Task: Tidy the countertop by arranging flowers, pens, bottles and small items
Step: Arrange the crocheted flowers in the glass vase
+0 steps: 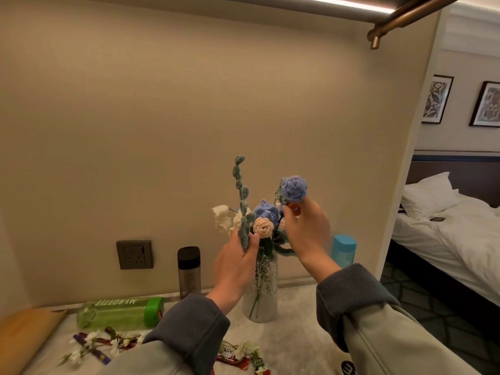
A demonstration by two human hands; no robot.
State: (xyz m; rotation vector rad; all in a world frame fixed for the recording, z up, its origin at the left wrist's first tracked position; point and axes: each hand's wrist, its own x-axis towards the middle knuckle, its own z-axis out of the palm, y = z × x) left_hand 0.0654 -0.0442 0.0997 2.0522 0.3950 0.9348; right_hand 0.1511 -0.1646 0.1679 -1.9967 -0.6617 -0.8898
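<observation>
A clear glass vase (260, 299) stands upright on the pale countertop (297, 320) and holds several crocheted flowers. My left hand (238, 263) grips the stem of a tall grey-green leafy sprig (241, 190) just above the vase mouth. My right hand (305, 231) pinches a blue crocheted rose (294, 188) right under its head, raised above the bunch. A second blue rose (266, 211), a peach rose (263, 226) and white blooms (223, 217) sit in the bunch.
A green bottle (121, 312) lies on its side at the left. A dark-capped bottle (189, 272) and a blue-capped bottle (343, 250) stand by the wall. Candy wrappers (232, 355) and loose white flowers (92, 345) litter the front. A wooden board (24, 334) lies far left, a wall socket (134, 254) behind.
</observation>
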